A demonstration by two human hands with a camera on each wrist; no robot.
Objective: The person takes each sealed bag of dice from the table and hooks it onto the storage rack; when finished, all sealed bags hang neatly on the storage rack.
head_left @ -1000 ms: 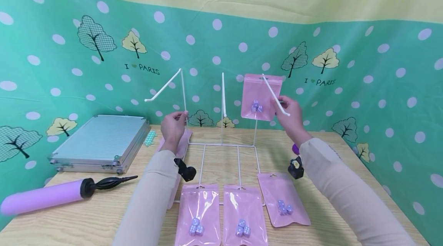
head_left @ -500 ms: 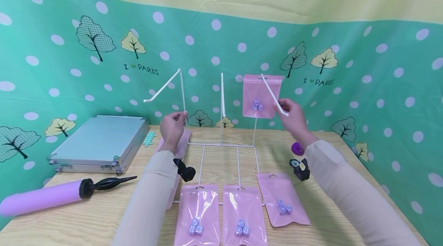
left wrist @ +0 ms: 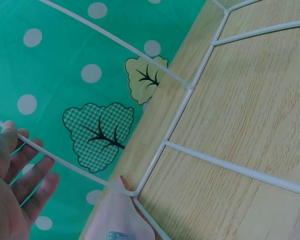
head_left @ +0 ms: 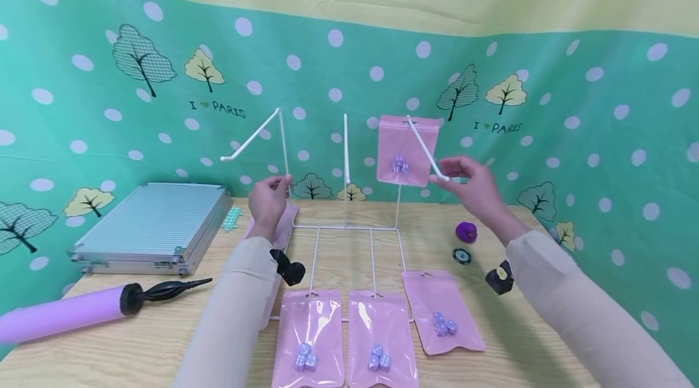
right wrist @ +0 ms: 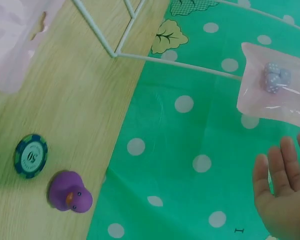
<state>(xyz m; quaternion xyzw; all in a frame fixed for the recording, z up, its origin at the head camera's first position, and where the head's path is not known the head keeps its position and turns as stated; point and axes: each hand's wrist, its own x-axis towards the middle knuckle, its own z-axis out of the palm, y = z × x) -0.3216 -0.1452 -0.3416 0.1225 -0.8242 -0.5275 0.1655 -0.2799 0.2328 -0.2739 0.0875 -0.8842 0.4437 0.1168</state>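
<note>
A white wire rack [head_left: 349, 228] with three raised hooks stands on the table. From its right hook [head_left: 428, 150] hangs a pink zip pouch [head_left: 390, 142] with several pale purple dice [head_left: 400, 166] inside. My left hand [head_left: 267, 200] pinches the rack's left upright between thumb and forefinger, its other fingers loosely extended in the left wrist view. Just right of the hanging pouch, my right hand [head_left: 476, 189] has its fingers extended, thumb tip overlapping the hook's end in the head view. In the right wrist view, the fingers [right wrist: 285, 167] are apart from the pouch [right wrist: 255, 95].
Pink dice pouches [head_left: 311, 321] [head_left: 382, 327] [head_left: 439, 300] lie in front, another [head_left: 285, 227] at the left. A purple rubber duck [head_left: 466, 232] and poker chip [head_left: 461, 255] are right. Left are a silver case [head_left: 147, 224], a balloon pump [head_left: 65, 314] and a small teal item [head_left: 232, 218].
My right hand has let go of the hanging pouch's side edge and drawn away to the right. The duck and chip have come into sight. My left hand keeps its hold on the upright.
</note>
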